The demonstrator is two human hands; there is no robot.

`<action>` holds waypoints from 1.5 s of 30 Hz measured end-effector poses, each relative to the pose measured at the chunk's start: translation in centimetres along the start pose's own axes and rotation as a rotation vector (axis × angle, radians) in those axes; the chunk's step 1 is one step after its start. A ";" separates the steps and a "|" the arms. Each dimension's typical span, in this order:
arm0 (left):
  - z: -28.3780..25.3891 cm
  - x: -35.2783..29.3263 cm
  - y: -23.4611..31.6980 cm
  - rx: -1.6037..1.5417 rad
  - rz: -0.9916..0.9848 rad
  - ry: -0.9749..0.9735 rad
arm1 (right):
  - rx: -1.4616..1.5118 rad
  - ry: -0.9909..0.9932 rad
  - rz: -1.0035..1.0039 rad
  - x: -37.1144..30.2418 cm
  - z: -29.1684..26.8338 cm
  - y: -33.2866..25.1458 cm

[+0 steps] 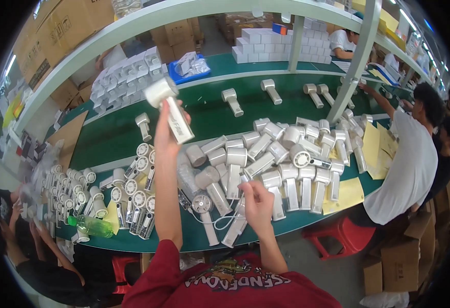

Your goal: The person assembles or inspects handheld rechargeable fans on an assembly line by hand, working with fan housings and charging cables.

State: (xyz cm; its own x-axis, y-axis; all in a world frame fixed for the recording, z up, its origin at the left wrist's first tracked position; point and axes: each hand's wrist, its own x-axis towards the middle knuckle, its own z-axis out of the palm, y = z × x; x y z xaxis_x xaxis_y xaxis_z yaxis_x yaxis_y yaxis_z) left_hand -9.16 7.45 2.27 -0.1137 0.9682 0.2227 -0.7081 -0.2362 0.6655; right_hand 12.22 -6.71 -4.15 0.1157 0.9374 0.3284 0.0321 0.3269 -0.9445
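Observation:
My left hand (169, 126) is raised over the far side of the bench, its fingers wrapped round the handle of a white handheld fan (179, 121). The fan's round head points up and to the left. Nearer to me, my right hand (258, 205) pinches the plug end of a white cable (219, 222), which loops down across the bench. Close beside that hand lies a big heap of similar white fans (266, 154). One fan with its grille facing up (202, 204) rests between my forearms.
More fans (135, 195) lie to the left, with a green bottle (91, 226) by them. Spaced-out fans stand along a green conveyor belt (204, 110). A metal post (356, 61) rises at right. Co-workers sit on both sides; a red stool (340, 238) is at right.

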 end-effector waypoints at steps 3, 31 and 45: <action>-3.3 1.6 -0.9 -0.119 -0.189 -0.060 | 0.081 -0.038 0.024 -0.1 -0.4 0.1; -24.3 18.1 -2.3 1.263 -0.549 0.282 | 0.052 0.127 0.162 2.9 -4.3 3.6; -21.6 18.0 -1.8 2.090 -0.235 0.498 | 0.088 0.158 0.156 3.6 -6.2 4.0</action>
State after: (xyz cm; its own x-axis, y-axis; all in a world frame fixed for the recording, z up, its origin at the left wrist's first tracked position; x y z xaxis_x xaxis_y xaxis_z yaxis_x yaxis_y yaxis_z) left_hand -25.04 27.10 -10.29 -0.5313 0.8390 0.1177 0.8186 0.4727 0.3262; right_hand 18.97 -2.76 -6.79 0.2666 0.9492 0.1669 -0.0837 0.1953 -0.9772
